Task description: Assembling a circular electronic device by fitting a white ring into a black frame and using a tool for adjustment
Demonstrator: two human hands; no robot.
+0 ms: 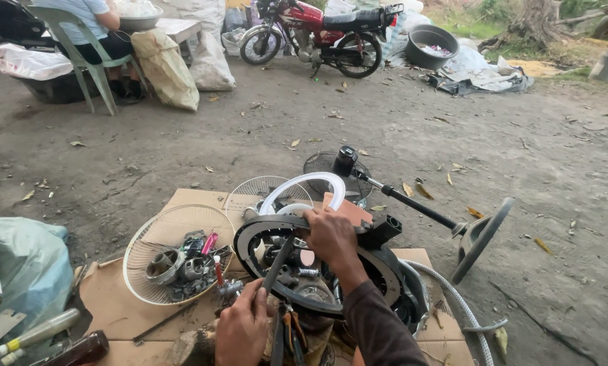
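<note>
Hands work low in the frame's centre over a dismantled fan. The left hand [241,331] is clenched round the handle of a dark screwdriver [277,263] angled up into the black ring housing [378,261]. The right hand [331,237] grips that ring's upper rim, fingers curled over it. Left of them, a white fan grille [156,237] on cardboard [114,308] holds small parts.
</note>
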